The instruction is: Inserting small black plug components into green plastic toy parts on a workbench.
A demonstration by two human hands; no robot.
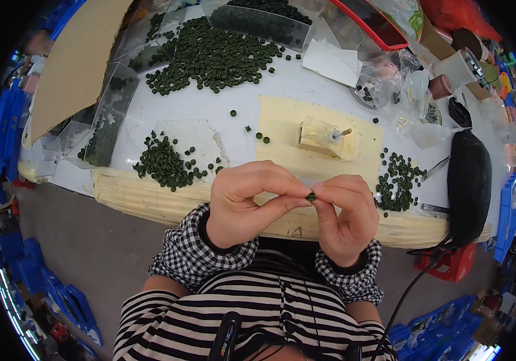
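Note:
A small dark green round part (311, 197) is pinched between the fingertips of both my hands, just above the table's near edge. My left hand (249, 198) closes on it with thumb and forefinger, and so does my right hand (348, 213). Beyond them, a small tape-wrapped block (321, 138) with a short peg stands on a yellow sheet (279, 117). To the left of my hands lies a pile of like green parts (164, 162); to the right is a smaller, looser group (399, 180). Fine detail of the held part is too small to make out.
A large heap of green parts (210, 57) covers the back, beside clear trays (110, 114) and a cardboard sheet (77, 66). A white tissue (331, 62), a red-edged phone (375, 24), plastic bags, a black pouch (470, 180) with a cable, and tweezers (437, 168) lie rightward.

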